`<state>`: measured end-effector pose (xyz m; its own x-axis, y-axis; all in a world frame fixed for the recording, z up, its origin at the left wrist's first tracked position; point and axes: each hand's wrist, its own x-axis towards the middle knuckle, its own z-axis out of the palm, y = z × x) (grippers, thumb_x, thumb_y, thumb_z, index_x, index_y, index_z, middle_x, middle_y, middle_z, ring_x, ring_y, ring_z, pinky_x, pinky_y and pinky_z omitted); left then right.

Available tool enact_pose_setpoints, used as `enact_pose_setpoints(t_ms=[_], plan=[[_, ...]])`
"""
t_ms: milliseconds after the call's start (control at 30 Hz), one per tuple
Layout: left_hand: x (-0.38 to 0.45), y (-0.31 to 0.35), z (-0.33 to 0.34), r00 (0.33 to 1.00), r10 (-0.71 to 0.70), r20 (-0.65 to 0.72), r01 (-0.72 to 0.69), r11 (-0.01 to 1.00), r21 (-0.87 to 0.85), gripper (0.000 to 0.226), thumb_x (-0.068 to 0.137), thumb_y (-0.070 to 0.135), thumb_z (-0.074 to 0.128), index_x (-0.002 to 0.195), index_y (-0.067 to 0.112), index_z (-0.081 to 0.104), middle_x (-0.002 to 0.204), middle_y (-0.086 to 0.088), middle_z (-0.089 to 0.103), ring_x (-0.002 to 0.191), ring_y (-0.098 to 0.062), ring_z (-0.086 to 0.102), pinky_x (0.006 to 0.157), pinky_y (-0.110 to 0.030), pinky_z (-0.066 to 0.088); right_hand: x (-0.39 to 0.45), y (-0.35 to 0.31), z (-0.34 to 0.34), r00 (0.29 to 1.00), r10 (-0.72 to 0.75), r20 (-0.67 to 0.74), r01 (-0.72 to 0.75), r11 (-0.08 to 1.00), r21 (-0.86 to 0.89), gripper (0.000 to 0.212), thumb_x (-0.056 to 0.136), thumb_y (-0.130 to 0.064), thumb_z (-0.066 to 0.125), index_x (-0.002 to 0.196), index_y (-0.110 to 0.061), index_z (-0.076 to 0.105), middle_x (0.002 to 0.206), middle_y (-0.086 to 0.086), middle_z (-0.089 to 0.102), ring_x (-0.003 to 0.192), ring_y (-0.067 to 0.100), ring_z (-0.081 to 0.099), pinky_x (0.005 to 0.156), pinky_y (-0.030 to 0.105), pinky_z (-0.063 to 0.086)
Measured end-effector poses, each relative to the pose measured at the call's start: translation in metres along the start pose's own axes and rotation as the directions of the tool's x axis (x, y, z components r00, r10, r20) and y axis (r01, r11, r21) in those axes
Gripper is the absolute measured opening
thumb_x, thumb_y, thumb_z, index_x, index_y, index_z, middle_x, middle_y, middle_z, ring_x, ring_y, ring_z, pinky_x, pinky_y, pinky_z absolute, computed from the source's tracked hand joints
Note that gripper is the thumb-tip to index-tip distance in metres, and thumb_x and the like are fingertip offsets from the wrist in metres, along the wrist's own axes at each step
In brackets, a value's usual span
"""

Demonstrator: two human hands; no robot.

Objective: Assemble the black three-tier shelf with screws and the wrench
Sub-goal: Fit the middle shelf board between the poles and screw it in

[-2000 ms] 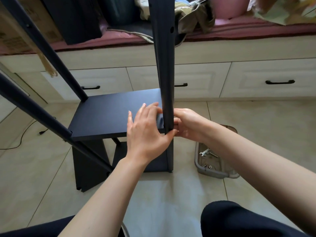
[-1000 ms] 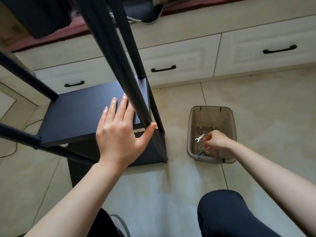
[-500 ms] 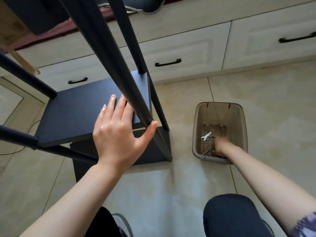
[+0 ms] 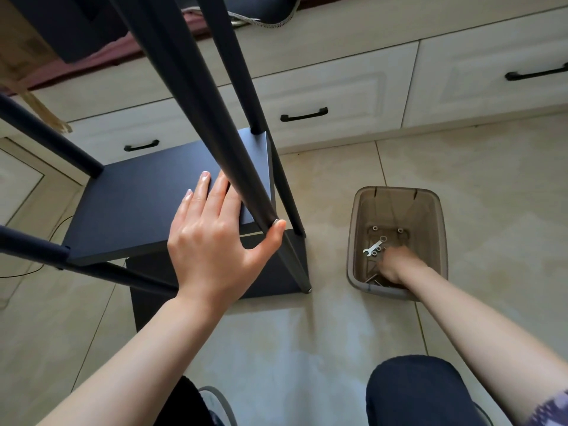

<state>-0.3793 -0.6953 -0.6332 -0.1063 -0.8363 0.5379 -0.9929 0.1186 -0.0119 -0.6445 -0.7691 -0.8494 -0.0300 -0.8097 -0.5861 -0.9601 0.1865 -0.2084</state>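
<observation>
Two hands are at different jobs as I watch. My left hand (image 4: 212, 241) lies flat, fingers straight, on the black shelf board (image 4: 147, 204), its thumb pressed against a silver screw head (image 4: 279, 223) on the near post (image 4: 203, 112) just to its right. My right hand (image 4: 395, 265) is sunk into the brown plastic bin (image 4: 430, 216) on the floor, well off to the right of the shelf frame; its fingers point down among the loose hardware, and I cannot tell whether they have closed on anything. The small silver wrench (image 4: 373, 246) lies just to the left of that hand, beside a few washers or nuts (image 4: 375, 229), apparently not yet picked up. I judge the step in hand to be fetching hardware or the wrench for the joint the left thumb is pinning. The next move calls for bringing the piece across to the post without letting the left hand ease off, since the board could slip out of line with the hole. A lower board (image 4: 215, 284) sits beneath the left wrist.
</observation>
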Motion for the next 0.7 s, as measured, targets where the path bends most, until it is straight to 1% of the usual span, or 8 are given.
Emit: enact_pose_setpoints(t_ms=[200, 333, 400, 433, 500, 567, 633, 700], plan=[[0.001, 0.001, 0.000, 1.000, -0.011, 0.018, 0.011, 1.000, -0.005, 0.075, 0.090, 0.066, 0.045, 0.139, 0.010, 0.060, 0.144, -0.010, 0.057, 0.140, -0.033, 0.047, 0.116, -0.050, 0.036, -0.003, -0.001, -0.007, 0.996, 0.033, -0.077, -0.028, 0.998, 0.053, 0.026, 0.098, -0.012, 0.045, 0.117, -0.003, 0.060, 0.119, 0.018, 0.062, 0.103, 0.034, 0.064, 0.074, 0.030, 0.045], [0.003, 0.004, -0.003, 0.998, -0.029, 0.061, 0.030, 0.999, -0.016, 0.076, 0.089, 0.066, 0.044, 0.138, 0.011, 0.059, 0.146, -0.007, 0.056, 0.142, -0.031, 0.044, 0.117, -0.049, 0.034, -0.011, 0.000, -0.023, 0.984, -0.011, -0.177, 0.071, 0.940, 0.333, 0.017, 0.096, -0.006, 0.051, 0.097, 0.001, 0.066, 0.099, 0.021, 0.069, 0.092, 0.034, 0.066, 0.075, 0.030, 0.047], [0.005, 0.006, -0.006, 0.993, -0.048, 0.107, 0.050, 0.999, -0.013, 0.077, 0.088, 0.068, 0.041, 0.139, 0.012, 0.060, 0.149, -0.006, 0.053, 0.144, -0.030, 0.041, 0.118, -0.047, 0.032, -0.024, -0.002, -0.036, 0.968, -0.010, -0.251, 0.150, 0.825, 0.545, 0.017, 0.095, -0.005, 0.055, 0.094, -0.001, 0.071, 0.083, 0.014, 0.073, 0.078, 0.020, 0.072, 0.071, 0.022, 0.051], [0.006, 0.007, -0.008, 0.989, -0.056, 0.140, 0.058, 0.998, -0.007, 0.079, 0.088, 0.069, 0.038, 0.139, 0.013, 0.059, 0.151, -0.006, 0.051, 0.146, -0.030, 0.039, 0.119, -0.047, 0.030, -0.034, -0.005, -0.043, 0.964, -0.015, -0.266, 0.193, 0.725, 0.661, 0.015, 0.096, -0.005, 0.056, 0.096, -0.001, 0.071, 0.080, 0.011, 0.073, 0.071, 0.014, 0.072, 0.065, 0.019, 0.053], [0.008, 0.007, -0.013, 0.973, -0.058, 0.221, 0.056, 0.998, 0.019, 0.083, 0.088, 0.073, 0.030, 0.142, 0.015, 0.056, 0.154, -0.004, 0.047, 0.148, -0.028, 0.034, 0.121, -0.045, 0.027, -0.056, -0.015, -0.058, 0.960, -0.047, -0.276, 0.264, 0.478, 0.838, 0.014, 0.097, -0.006, 0.058, 0.101, 0.001, 0.069, 0.083, 0.012, 0.074, 0.074, 0.017, 0.074, 0.063, 0.020, 0.057], [0.013, 0.007, -0.017, 0.954, -0.049, 0.296, 0.036, 0.998, 0.050, 0.086, 0.088, 0.076, 0.026, 0.145, 0.017, 0.052, 0.156, -0.003, 0.044, 0.150, -0.028, 0.031, 0.121, -0.043, 0.027, -0.079, -0.031, -0.070, 0.953, -0.091, -0.289, 0.303, 0.306, 0.902, 0.016, 0.099, -0.010, 0.056, 0.098, 0.001, 0.068, 0.085, 0.015, 0.075, 0.077, 0.020, 0.075, 0.063, 0.022, 0.058], [0.017, 0.005, -0.023, 0.937, -0.039, 0.348, 0.015, 0.998, 0.069, 0.085, 0.091, 0.078, 0.026, 0.145, 0.018, 0.050, 0.155, -0.004, 0.046, 0.149, -0.029, 0.032, 0.118, -0.044, 0.031, -0.101, -0.054, -0.076, 0.942, -0.170, -0.290, 0.328, 0.268, 0.906, 0.019, 0.101, -0.017, 0.053, 0.096, -0.003, 0.065, 0.085, 0.011, 0.076, 0.078, 0.020, 0.075, 0.061, 0.022, 0.058], [0.022, 0.005, -0.030, 0.913, -0.039, 0.407, -0.003, 0.995, 0.102, 0.086, 0.088, 0.079, 0.025, 0.145, 0.019, 0.049, 0.155, -0.003, 0.046, 0.149, -0.029, 0.032, 0.114, -0.045, 0.036, -0.117, -0.079, -0.075, 0.922, -0.263, -0.284, 0.356, 0.288, 0.889, 0.022, 0.103, -0.022, 0.047, 0.094, -0.008, 0.062, 0.084, 0.006, 0.077, 0.080, 0.017, 0.075, 0.063, 0.023, 0.057]])
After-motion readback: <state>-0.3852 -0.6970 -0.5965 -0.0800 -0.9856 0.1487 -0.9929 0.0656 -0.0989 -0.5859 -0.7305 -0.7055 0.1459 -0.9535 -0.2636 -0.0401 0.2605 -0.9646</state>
